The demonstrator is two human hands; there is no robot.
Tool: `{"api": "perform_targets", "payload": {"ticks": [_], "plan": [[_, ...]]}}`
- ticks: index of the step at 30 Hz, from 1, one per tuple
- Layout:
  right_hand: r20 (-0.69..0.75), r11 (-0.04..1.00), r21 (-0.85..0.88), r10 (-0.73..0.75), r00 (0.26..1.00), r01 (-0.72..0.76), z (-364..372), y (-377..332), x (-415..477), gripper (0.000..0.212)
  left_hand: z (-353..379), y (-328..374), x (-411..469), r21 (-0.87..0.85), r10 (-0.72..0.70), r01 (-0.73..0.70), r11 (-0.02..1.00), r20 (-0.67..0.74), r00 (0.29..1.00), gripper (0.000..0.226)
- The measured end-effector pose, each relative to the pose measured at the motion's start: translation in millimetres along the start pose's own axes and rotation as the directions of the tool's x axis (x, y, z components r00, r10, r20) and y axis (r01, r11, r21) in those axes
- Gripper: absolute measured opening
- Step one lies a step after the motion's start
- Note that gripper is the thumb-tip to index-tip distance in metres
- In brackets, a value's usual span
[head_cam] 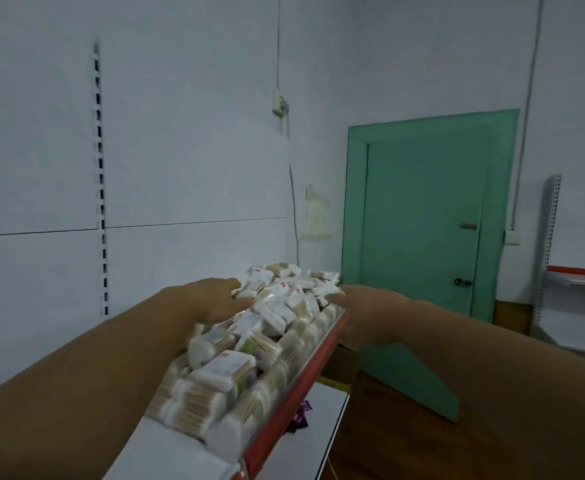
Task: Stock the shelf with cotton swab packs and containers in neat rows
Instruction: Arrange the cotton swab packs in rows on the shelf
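L hand point(211, 299): fingers straight, flat against the loose cotton swab packs point(277, 306) heaped at the far end of the shelf point(294, 393), back-edge side. R hand point(367, 315): fingers straight too, tips at the heap from the red front edge. Neither grips anything. Nearer packs stand in rows along the front edge.

White panel wall point(180, 116), dim even light. 1 slotted rail point(100, 174) runs vertically up it. Socket point(279, 103) high up, cable point(278, 39) rising from it. Green door point(422, 220) right of centre, shut, metal handle point(468, 226). Far right: white rack point(552, 237), 1 red-edged shelf point(578, 271). Brown wood floor point(388, 427).
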State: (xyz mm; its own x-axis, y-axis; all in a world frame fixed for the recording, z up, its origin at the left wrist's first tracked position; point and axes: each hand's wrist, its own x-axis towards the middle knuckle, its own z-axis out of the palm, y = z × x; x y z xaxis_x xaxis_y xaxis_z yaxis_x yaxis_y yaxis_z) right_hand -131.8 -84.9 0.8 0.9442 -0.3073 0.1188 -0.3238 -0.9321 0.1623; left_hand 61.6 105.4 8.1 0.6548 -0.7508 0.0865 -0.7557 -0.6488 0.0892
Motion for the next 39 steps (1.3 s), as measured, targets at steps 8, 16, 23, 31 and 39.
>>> {"api": "perform_targets", "payload": {"ticks": [8,16,23,31,39], "plan": [[-0.037,0.994,0.031,-0.101,0.994,0.103,27.1,73.9,111.7,0.064,29.4,27.5,127.0,0.078,-0.039,0.033,0.996,0.07,0.997,0.066],[-0.147,0.849,0.072,-0.51,0.848,0.523,67.2,113.0,207.8,0.058,33.3,44.0,164.0,-0.017,-0.318,0.351,0.936,0.388,0.865,0.077],[-0.202,0.624,0.128,-0.745,0.636,0.771,85.5,98.7,267.7,0.061,26.8,41.0,149.3,-0.403,-0.473,0.556,0.727,0.293,0.831,0.037],[-0.407,0.488,0.265,-0.725,0.555,0.832,116.0,93.5,295.1,0.039,15.4,17.2,122.2,-0.673,-0.577,0.504,0.542,0.139,0.805,0.045],[-0.312,0.52,0.345,-0.722,0.618,0.781,102.8,101.9,301.6,0.047,2.1,-7.0,126.5,-0.813,-0.566,0.402,0.421,0.11,0.817,0.02]]}}
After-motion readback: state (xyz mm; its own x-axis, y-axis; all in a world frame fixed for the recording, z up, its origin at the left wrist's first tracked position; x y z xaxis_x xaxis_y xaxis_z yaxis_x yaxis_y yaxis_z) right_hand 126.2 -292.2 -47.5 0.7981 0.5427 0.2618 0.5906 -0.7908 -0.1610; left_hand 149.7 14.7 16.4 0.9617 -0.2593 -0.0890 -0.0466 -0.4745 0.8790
